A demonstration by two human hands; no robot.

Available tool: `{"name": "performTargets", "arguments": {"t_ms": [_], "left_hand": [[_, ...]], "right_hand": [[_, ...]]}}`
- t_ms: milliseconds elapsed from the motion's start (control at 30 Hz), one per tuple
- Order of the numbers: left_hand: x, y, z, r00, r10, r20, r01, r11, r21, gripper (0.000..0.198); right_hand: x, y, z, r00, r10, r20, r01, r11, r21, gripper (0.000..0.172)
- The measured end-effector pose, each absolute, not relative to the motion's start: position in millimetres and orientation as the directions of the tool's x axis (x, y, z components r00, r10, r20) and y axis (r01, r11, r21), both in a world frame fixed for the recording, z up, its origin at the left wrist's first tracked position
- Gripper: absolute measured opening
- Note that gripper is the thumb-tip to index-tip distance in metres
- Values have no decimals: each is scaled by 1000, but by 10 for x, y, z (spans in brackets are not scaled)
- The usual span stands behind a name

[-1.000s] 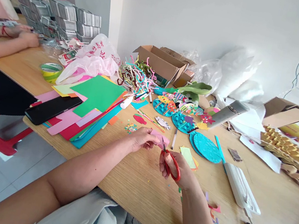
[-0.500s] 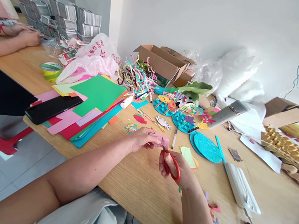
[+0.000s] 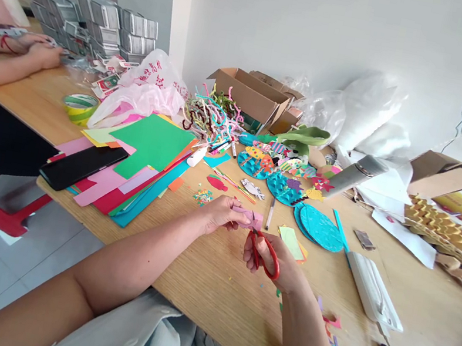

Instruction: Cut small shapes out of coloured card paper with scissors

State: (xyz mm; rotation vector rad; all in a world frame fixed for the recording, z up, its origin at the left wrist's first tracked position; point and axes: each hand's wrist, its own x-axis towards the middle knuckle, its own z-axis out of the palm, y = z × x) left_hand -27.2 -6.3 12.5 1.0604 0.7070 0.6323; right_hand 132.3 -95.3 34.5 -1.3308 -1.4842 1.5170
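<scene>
My left hand point(image 3: 222, 215) pinches a small piece of pink paper point(image 3: 255, 219) over the table. Red-handled scissors point(image 3: 272, 262) are in my right hand point(image 3: 272, 259), with their blades at the pink paper. Behind the hands lie a red paper fish point(image 3: 216, 183), a white patterned fish point(image 3: 252, 188) and a pen point(image 3: 270, 213). Tiny coloured scraps point(image 3: 202, 196) sit just beyond my left hand. To the right of the pen are light green paper pieces point(image 3: 290, 242).
Stacked coloured paper point(image 3: 153, 144) and a black phone point(image 3: 82, 166) lie at left. Blue discs point(image 3: 320, 227), a grey bottle point(image 3: 358, 174) and a white case point(image 3: 372, 287) stand or lie at right. Another person's hands point(image 3: 40, 51) rest at far left.
The scissor blades have parted a little at the pink paper. Both hands stay in nearly the same place, still holding the paper and the scissors.
</scene>
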Motion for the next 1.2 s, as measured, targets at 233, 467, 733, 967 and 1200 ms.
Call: {"name": "performTargets", "arguments": {"t_ms": [233, 467, 733, 967, 1200], "left_hand": [[-277, -68, 147, 626, 749, -218, -106, 358, 928, 28], [-284, -63, 152, 638, 739, -217, -101, 359, 928, 27], [-288, -64, 172, 635, 738, -228, -90, 364, 927, 27], [-289, -67, 165, 635, 744, -206, -105, 348, 932, 22], [-272, -56, 108, 610, 768, -195, -102, 320, 942, 21]], "right_hand": [[1312, -952, 369, -277, 928, -249, 241, -184, -953, 52], [1305, -955, 401, -271, 932, -238, 297, -154, -942, 54], [1283, -959, 436, -243, 936, -254, 334, -165, -928, 56], [1289, -963, 427, -243, 935, -260, 323, -175, -930, 53], [1298, -940, 384, -289, 928, -233, 260, -158, -953, 52]]}}
